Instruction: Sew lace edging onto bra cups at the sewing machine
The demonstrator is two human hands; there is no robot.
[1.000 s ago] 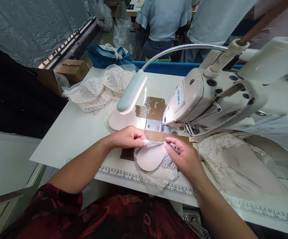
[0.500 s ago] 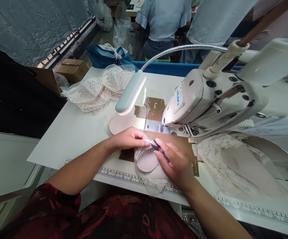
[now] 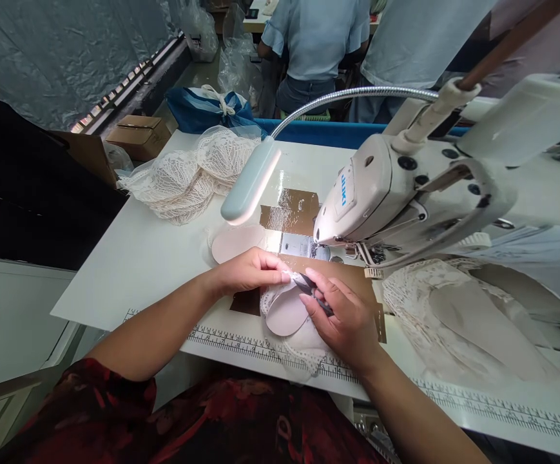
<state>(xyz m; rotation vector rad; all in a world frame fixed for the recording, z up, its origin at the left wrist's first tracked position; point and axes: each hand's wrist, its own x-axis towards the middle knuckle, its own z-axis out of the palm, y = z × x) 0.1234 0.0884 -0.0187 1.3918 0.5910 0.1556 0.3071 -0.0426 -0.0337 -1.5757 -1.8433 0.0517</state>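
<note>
Between finger and thumb, my left hand [image 3: 259, 269] pinches the upper edge of a white lace bra cup piece [image 3: 287, 312]. My right hand [image 3: 342, 316] is closed on a pair of dark thread snips [image 3: 312, 292]. The blades point left and touch or nearly touch the lace edge beside my left fingertips; I cannot tell whether any lace lies between them. The cup piece rests near the table's front edge, its smooth inner side up, with lace spread below it. Just behind my hands is the sewing machine's lit needle plate [image 3: 296, 245].
A sewing machine [image 3: 357, 187] fills the right side, with a lamp [image 3: 251, 183] arching over the table. Lace cups are stacked [image 3: 187, 171] at the back left. One padded cup [image 3: 236, 243] lies left of the plate. More lace pieces [image 3: 453, 322] are at right. Another person [image 3: 313, 45] sits beyond.
The thread snips have tilted slightly, and their blades stand a little further apart at the lace edge. My left hand keeps its pinch, and the cup piece stays in about the same place.
</note>
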